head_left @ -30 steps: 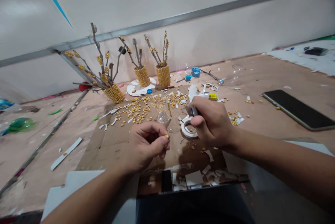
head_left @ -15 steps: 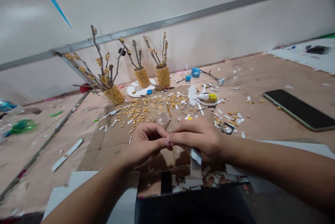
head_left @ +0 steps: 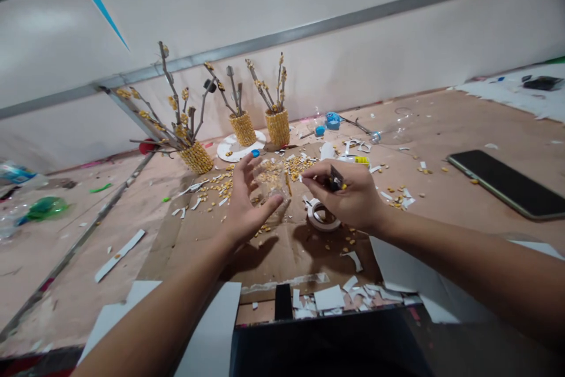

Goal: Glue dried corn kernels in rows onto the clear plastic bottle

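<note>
My left hand (head_left: pixel 247 203) is stretched forward with fingers spread, reaching round a clear plastic cup (head_left: pixel 271 180) that stands on the cardboard sheet (head_left: pixel 282 242); whether the fingers touch it I cannot tell. My right hand (head_left: pixel 351 197) is closed in a pinch on a small dark tool (head_left: pixel 336 179), held just right of the cup. A white tape roll (head_left: pixel 321 216) lies under that hand. Loose corn kernels (head_left: pixel 229 186) are scattered beyond both hands.
Three kernel-covered pots with twigs (head_left: pixel 278 127) stand at the back near the white wall. A glue tube (head_left: pixel 359 160), blue caps and white paper scraps lie around. A phone (head_left: pixel 507 183) lies at right. White sheets (head_left: pixel 212 330) and a dark edge sit near me.
Half a second ago both hands met low over the cardboard. My left hand has since opened and reached forward to the cup; my right hand rose above the tape roll.
</note>
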{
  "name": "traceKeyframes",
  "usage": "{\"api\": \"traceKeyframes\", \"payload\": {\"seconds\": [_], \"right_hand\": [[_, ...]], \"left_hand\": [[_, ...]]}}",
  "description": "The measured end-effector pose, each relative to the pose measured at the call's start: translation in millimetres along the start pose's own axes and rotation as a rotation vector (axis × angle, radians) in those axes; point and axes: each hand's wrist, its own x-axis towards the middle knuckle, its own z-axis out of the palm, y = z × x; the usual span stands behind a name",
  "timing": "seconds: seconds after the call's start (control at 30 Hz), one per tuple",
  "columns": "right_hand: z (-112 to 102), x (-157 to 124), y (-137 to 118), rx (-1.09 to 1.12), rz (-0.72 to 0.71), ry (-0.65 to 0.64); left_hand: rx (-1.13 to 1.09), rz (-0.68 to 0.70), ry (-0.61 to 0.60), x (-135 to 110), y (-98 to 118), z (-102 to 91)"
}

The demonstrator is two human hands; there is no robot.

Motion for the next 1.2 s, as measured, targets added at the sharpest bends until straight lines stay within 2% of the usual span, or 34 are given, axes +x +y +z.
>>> {"api": "traceKeyframes", "payload": {"seconds": [0.13, 0.23, 0.37, 0.5, 0.73, 0.93, 1.2], "right_hand": [[1.3, -4.2, 4.6, -0.029, 0.014, -0.097], [-0.5, -4.9, 2.8, -0.018, 0.012, -0.118], [-4.5, -1.6, -4.8, 0.039, 0.002, -0.069], [-5.9, 1.0, -13.0, 0.078, 0.007, -0.072], [-5.1, -0.1, -26.2, 0.102, 0.042, -0.037], [-6.4, 0.1, -30.2, 0.081, 0.07, -0.043], [-8.5, -5.2, -24.4, -0.003, -0.091, -0.081]], "left_hand": [[-0.178, -0.154, -0.008, 1.5, -3.1, 2.5], [-0.306, -0.162, 0.049, -1.5, -0.4, 0.9], [-0.407, -0.133, 0.095, -4.9, 5.6, -0.2], [-0.427, -0.121, 0.119, -8.2, 12.6, 3.4], [-0.44, -0.201, 0.117, -15.6, 18.6, 11.5], [-0.451, -0.211, 0.127, -18.4, 23.4, 17.0], [-0.511, -0.198, 0.141, -21.5, 26.9, 18.7]]}}
